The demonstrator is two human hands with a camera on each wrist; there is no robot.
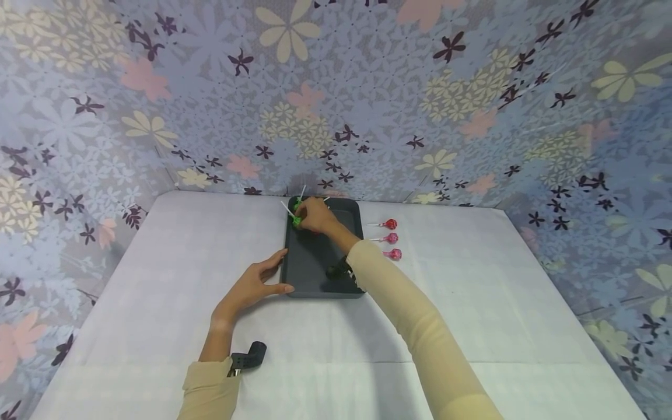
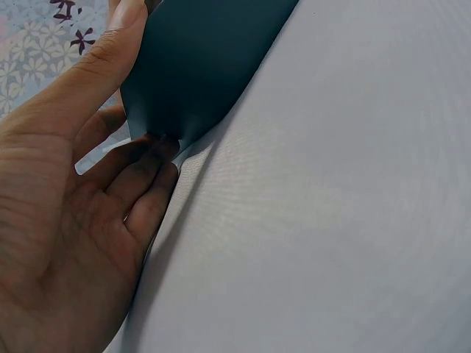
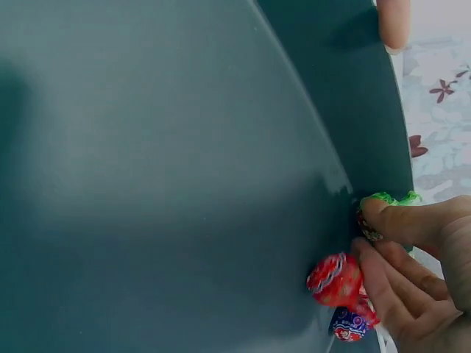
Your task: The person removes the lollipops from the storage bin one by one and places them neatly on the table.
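A dark grey tray (image 1: 315,262) lies on the white-covered table. At its near-left corner my left hand (image 1: 255,284) holds it, thumb at the front and fingers along the left side. In the left wrist view, bent fingers meet the tray's outer wall (image 2: 206,59). My right hand (image 1: 317,214) reaches into the far-left part of the tray. Between thumb and fingers it pinches a green-wrapped lollipop (image 3: 383,200) by the wall. Close to those fingers sit a red lollipop (image 3: 337,279) and a purple-blue one (image 3: 349,325). Another green lollipop is partly hidden behind the hand.
Right of the tray, a red lollipop (image 1: 390,224) and two pink lollipops (image 1: 391,238) lie in a column, sticks pointing left. A flower-patterned cloth (image 1: 336,116) rises behind the table. Black wrist cameras (image 1: 251,356) are worn on both arms.
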